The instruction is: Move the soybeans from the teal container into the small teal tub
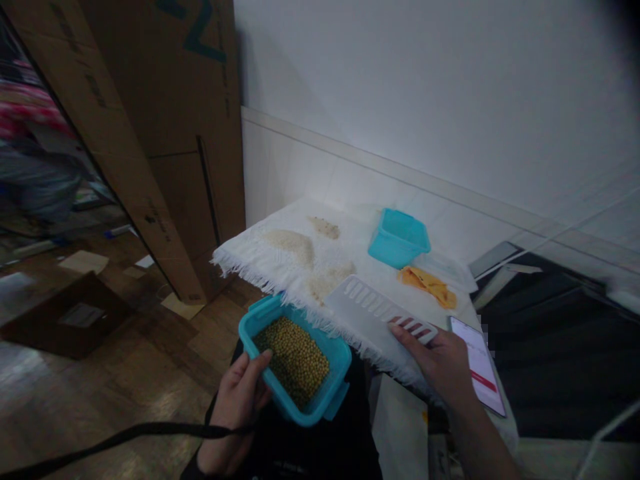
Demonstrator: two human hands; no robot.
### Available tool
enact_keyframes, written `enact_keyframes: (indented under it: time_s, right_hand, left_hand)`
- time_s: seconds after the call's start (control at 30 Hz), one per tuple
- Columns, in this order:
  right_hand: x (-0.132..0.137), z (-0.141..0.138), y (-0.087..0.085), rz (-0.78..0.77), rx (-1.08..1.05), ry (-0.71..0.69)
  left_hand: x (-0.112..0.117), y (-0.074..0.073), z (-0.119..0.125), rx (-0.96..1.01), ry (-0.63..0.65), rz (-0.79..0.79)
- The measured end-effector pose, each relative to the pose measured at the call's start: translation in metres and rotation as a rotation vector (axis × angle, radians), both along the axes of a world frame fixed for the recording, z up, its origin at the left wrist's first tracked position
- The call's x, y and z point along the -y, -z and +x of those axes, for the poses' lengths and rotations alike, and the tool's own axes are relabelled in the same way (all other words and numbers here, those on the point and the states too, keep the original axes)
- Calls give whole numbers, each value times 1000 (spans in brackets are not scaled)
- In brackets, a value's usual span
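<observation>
My left hand grips the near left rim of a turquoise plastic container, its thumb over the edge. Inside lie many small round yellowish beans. The container is held over my lap, against the front edge of a white fringed cloth. My right hand is closed on the slotted end of a flat whitish plastic scraper, whose broad end rests at the cloth near a pile of pale grains. Two more grain piles, one larger and one darker-specked, lie farther back.
A second turquoise container stands at the back of the cloth, with a crumpled orange cloth before it. A lit phone lies at the right edge. A tall cardboard box rises on the left, beside the wooden floor.
</observation>
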State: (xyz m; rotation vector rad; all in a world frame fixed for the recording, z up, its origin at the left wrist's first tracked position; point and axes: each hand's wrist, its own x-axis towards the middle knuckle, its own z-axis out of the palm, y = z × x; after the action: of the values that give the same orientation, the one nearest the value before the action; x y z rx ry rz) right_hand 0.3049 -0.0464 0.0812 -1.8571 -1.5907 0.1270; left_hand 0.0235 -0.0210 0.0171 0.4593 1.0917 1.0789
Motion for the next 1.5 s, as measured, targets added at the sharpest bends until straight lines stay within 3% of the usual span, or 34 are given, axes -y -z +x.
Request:
enact_keyframes:
  time_s: [0.77, 0.97, 1.3, 1.5]
  right_hand:
    - [4, -7, -5, 16, -15, -57]
    - [-10, -10, -8, -33, -112, -72]
    - [-38, 30, -5, 7, -196, -46]
    - [-40, -4, -5, 52, -345, -115]
  left_hand:
    - [0, -5, 0, 10, 16, -19]
    - [1, -2, -1, 16, 18, -45]
    - [1, -3, -2, 36, 30, -18]
    - [1, -6, 0, 24, 18, 4]
